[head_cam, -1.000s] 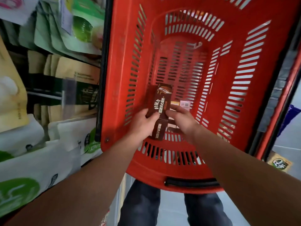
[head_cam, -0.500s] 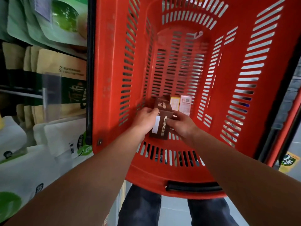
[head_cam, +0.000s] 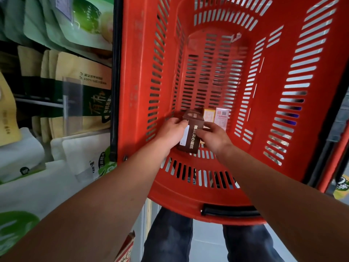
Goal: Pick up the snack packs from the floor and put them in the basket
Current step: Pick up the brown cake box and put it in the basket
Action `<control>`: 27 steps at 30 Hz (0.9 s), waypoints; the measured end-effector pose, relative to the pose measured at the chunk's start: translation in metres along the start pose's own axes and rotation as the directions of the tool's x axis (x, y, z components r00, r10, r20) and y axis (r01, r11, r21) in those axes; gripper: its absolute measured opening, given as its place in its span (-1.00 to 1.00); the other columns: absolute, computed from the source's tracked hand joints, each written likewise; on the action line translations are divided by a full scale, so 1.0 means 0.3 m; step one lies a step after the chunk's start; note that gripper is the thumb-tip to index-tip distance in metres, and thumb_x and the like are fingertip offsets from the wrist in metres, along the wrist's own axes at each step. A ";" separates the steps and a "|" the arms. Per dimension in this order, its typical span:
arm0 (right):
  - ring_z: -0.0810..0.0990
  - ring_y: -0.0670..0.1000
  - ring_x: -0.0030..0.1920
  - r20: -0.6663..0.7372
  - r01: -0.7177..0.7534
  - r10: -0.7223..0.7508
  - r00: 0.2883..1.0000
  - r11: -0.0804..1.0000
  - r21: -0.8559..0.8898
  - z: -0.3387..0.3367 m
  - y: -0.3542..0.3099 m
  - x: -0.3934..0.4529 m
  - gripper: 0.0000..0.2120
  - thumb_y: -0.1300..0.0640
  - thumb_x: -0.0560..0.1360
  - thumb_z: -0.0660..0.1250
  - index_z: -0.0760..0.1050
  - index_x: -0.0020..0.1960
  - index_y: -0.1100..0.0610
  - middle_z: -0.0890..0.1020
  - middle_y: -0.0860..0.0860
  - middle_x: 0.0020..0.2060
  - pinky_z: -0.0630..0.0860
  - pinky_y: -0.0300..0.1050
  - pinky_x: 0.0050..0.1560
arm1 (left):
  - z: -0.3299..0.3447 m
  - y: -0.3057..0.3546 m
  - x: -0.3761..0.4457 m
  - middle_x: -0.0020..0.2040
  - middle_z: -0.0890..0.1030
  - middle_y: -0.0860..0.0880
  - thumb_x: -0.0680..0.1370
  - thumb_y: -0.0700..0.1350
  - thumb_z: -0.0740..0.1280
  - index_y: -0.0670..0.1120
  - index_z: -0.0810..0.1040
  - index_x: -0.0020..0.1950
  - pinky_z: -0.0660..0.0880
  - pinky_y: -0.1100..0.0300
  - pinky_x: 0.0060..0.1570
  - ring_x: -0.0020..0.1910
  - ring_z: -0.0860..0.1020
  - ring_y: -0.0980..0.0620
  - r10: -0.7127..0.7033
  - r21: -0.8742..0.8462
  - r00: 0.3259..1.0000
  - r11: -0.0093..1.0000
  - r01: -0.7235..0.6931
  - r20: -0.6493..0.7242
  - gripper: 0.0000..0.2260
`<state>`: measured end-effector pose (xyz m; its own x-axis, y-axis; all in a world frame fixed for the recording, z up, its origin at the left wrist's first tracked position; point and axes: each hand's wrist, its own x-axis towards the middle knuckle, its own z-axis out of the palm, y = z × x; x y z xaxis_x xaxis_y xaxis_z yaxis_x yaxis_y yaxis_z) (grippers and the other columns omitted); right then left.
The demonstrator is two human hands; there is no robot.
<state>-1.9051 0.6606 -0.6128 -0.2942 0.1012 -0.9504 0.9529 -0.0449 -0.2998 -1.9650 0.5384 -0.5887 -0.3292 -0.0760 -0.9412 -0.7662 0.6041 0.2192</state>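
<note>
A red slotted basket (head_cam: 136, 76) fills most of the view, seen from above. Both my hands reach inside it near the front wall. My left hand (head_cam: 172, 132) and my right hand (head_cam: 213, 137) grip a brown snack box (head_cam: 192, 132) from either side, down at the basket's bottom. Just behind it stand a yellow pack (head_cam: 209, 115) and a pink-white pack (head_cam: 222, 117), upright and side by side against the brown box's far end.
Shelves at the left hold green pouches (head_cam: 88, 21), tan bags (head_cam: 81, 87) and white bags (head_cam: 83, 156). A yellow-green pack (head_cam: 341, 188) lies on the floor at the right edge. My legs (head_cam: 168, 237) show below the basket's black handle (head_cam: 228, 211).
The brown box has gone lower into the basket and turned, showing another face. The yellow and pink packs behind it have come into clearer view.
</note>
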 end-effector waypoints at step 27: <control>0.55 -0.02 0.11 -0.289 0.253 -0.290 0.912 0.954 -0.160 -0.257 -0.088 -0.705 -0.63 0.11 0.49 0.36 0.51 0.29 0.08 0.61 -0.04 0.15 0.42 -0.19 0.12 | -0.021 0.138 -0.569 0.00 0.67 0.00 0.50 -0.01 0.38 0.05 0.59 -0.01 0.55 0.02 0.11 0.02 0.63 -0.03 0.383 0.153 0.921 0.908 -0.389 0.065 -0.90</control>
<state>-1.8625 0.7170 -0.3974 -0.5239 0.3923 -0.7561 0.8465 0.1414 -0.5132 -1.9440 0.5714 -0.4172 -0.5614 0.2129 -0.7997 -0.4833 0.7000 0.5257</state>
